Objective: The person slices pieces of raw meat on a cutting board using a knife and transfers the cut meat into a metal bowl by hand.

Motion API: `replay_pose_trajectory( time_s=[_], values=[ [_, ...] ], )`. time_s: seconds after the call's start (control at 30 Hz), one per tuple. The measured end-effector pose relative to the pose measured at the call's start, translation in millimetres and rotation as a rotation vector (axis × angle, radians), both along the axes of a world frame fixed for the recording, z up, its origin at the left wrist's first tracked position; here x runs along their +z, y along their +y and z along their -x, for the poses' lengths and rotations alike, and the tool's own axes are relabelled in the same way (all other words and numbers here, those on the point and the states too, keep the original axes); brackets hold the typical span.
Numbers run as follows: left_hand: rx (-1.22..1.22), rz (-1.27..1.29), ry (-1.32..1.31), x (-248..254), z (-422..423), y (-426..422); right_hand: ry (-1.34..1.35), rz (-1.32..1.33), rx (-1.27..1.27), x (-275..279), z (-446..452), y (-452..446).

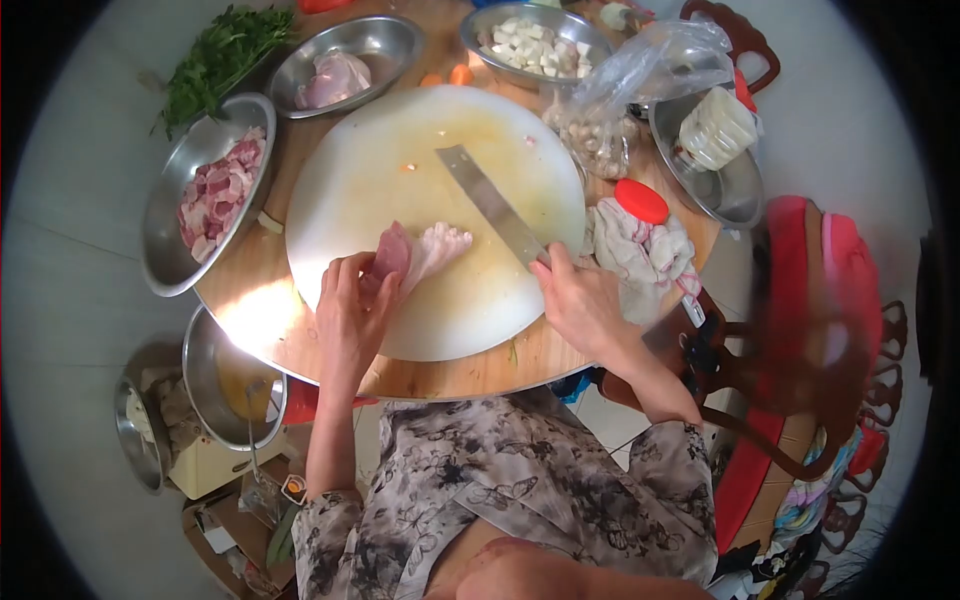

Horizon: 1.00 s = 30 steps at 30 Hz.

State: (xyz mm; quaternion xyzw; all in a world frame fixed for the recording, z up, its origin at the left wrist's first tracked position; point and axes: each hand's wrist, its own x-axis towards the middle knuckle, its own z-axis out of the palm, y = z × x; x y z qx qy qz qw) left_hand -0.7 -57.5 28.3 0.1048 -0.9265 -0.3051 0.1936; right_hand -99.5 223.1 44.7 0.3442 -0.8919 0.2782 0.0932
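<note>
On the round white cutting board (350,180) lies a piece of raw meat (392,252) with pale, bumpy skin (440,250) stretching to its right. My left hand (350,305) is closed on the meat's left end, near the board's lower left edge. In my right hand (582,305) is the handle of a kitchen knife (495,210); its broad blade points up and left over the board, apart from the meat. Fingers hide most of the handle. Small scraps dot the board's upper part.
Around the board stand a bowl of cut meat (215,200), a bowl with a larger meat piece (335,85), a bowl of white cubes (535,50) and a bag of garlic (600,140). A cloth (640,250) and red lid (641,201) lie right. Greens (225,60) sit upper left.
</note>
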Motion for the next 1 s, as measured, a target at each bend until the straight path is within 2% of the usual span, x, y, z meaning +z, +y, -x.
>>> replay_pose_trajectory(
  time_s=[0.07,0.13,0.2,0.23,0.3,0.33,0.4,0.43,0.53,0.63,0.7,0.77,0.87,1.0],
  values=[
    [0.038,-0.034,0.002,2.6,3.4,9.1,-0.031,-0.024,0.044,13.2,-6.3,2.5],
    [0.078,-0.063,0.002,2.3,9.4,13.8,-0.179,-0.185,0.128,28.8,-12.4,5.0],
    [0.296,-0.040,-0.011,-0.8,19.7,12.7,-0.239,-0.215,0.161,35.5,-15.4,6.8],
    [0.294,-0.042,-0.012,1.4,21.9,7.8,-0.294,-0.243,0.198,39.0,-16.3,7.1],
    [0.189,0.429,0.274,6.8,23.2,-4.0,-0.337,-0.297,0.197,50.6,-18.8,5.0],
    [0.188,0.424,0.273,5.7,22.3,-3.1,-0.378,-0.348,0.203,53.5,-19.7,4.1],
    [-0.128,-0.067,0.191,4.3,19.6,0.1,-0.379,-0.354,0.225,52.9,-19.4,2.5],
    [-0.125,-0.066,0.192,3.8,18.4,2.4,-0.381,-0.357,0.245,52.7,-19.2,0.9],
    [-0.265,0.327,0.277,1.0,18.2,17.6,-0.429,-0.407,0.342,52.9,-18.3,-5.2],
    [-0.259,0.353,0.273,0.5,19.1,29.0,-0.382,-0.502,0.360,63.0,-21.8,-14.8],
    [-0.246,0.389,0.240,4.2,21.3,28.1,-0.374,-0.485,0.369,71.7,-24.6,-16.7],
    [-0.292,0.445,0.319,8.7,26.9,24.0,-0.366,-0.472,0.369,76.4,-26.6,-17.9],
    [-0.340,0.351,0.264,-5.5,33.2,17.4,-0.409,-0.499,0.386,76.7,-26.9,-21.5],
    [-0.358,0.359,0.278,-9.2,34.6,15.6,-0.414,-0.499,0.390,80.2,-23.6,-34.7]
  ],
)
